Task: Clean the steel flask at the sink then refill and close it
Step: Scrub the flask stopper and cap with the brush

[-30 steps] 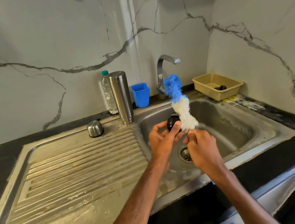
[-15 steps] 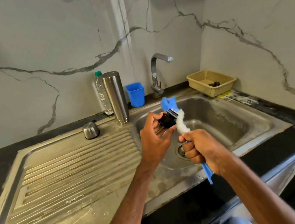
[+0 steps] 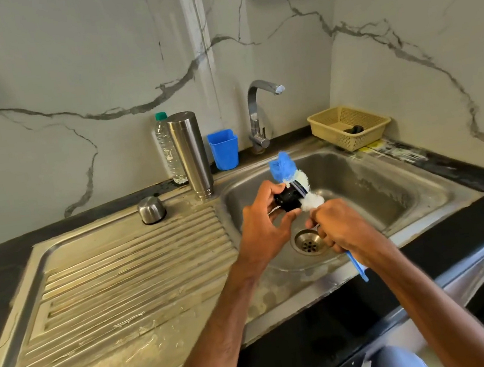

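Left hand [image 3: 263,229] closed around small black flask stopper [image 3: 288,199], held over sink basin [image 3: 388,195]. Right hand [image 3: 339,229] clenched on blue handle of bottle brush [image 3: 294,184]; blue-and-white bristle head pressed against stopper (bristles bent around it). Steel flask [image 3: 191,154] stood upright, open, on sink rim left of basin, plastic water bottle [image 3: 168,149] just behind it. Steel cap [image 3: 151,210] set on drainboard [image 3: 125,289], apart from flask. Blue cup [image 3: 223,149] beside tap [image 3: 258,117]. Beige basket [image 3: 349,127] on worktop [image 3: 478,181].
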Demonstrator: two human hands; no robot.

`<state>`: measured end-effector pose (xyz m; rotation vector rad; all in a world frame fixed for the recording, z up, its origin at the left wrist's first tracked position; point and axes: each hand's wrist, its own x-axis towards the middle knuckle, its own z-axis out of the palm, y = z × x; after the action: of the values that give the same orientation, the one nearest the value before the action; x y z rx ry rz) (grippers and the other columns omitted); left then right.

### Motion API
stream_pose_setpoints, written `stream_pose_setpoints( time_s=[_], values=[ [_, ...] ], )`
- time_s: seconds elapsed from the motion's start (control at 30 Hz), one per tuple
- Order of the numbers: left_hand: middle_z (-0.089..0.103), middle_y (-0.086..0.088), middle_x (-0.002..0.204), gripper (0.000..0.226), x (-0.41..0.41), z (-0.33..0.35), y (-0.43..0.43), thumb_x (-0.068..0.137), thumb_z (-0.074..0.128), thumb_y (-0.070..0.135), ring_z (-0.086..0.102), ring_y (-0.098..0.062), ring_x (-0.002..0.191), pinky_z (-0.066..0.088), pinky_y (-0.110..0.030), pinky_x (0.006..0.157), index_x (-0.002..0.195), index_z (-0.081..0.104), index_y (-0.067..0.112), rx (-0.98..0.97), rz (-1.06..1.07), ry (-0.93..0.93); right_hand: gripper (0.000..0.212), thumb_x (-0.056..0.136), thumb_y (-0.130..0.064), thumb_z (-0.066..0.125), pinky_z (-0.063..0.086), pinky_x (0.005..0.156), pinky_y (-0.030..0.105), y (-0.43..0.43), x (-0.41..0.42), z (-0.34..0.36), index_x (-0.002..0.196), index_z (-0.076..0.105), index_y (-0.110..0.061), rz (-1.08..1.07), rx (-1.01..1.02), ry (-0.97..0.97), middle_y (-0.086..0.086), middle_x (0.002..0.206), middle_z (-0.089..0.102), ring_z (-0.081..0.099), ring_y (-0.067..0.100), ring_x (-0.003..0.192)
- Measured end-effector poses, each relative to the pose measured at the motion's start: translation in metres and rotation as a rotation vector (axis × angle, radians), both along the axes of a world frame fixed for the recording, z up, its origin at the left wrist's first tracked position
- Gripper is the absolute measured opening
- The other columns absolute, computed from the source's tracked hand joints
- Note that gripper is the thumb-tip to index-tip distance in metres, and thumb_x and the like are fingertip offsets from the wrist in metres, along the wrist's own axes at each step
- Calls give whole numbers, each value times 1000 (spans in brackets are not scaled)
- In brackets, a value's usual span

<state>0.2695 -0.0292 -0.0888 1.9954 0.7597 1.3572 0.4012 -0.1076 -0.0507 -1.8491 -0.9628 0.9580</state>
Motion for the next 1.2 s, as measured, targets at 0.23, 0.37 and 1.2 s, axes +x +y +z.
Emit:
stream_pose_setpoints(
  time_s=[0.23, 0.37, 1.2],
  values=[
    [72, 2, 110, 39, 3, 2, -5, 87, 82, 15, 71, -2, 102, 57, -20, 87, 111, 53, 6, 14, -24, 14, 30, 96, -13, 43, 27, 36, 23, -2, 8, 8, 86, 70, -4, 6, -12, -20, -2, 49, 45, 35, 10, 38],
    [71, 7, 106, 39, 2, 1, -5, 86, 82, 14, 71, 0, 98, 57, -18, 84, 111, 53, 7, 32, -29, 16, 32, 96, -10, 40, 27, 37, 21, -3, 5, 5, 90, 71, -5, 18, 39, -1, -3, 49, 42, 34, 9, 40],
    [68, -7, 131, 63, 2, -1, -2, 90, 77, 15, 67, -4, 116, 50, -14, 98, 146, 52, 3, 20, -1, 94, 37, 109, -26, 38, 15, 36, 17, -27, 1, -6, 107, 65, -1, -18, 77, 485, -7, 55, 27, 21, 5, 43]
  ],
)
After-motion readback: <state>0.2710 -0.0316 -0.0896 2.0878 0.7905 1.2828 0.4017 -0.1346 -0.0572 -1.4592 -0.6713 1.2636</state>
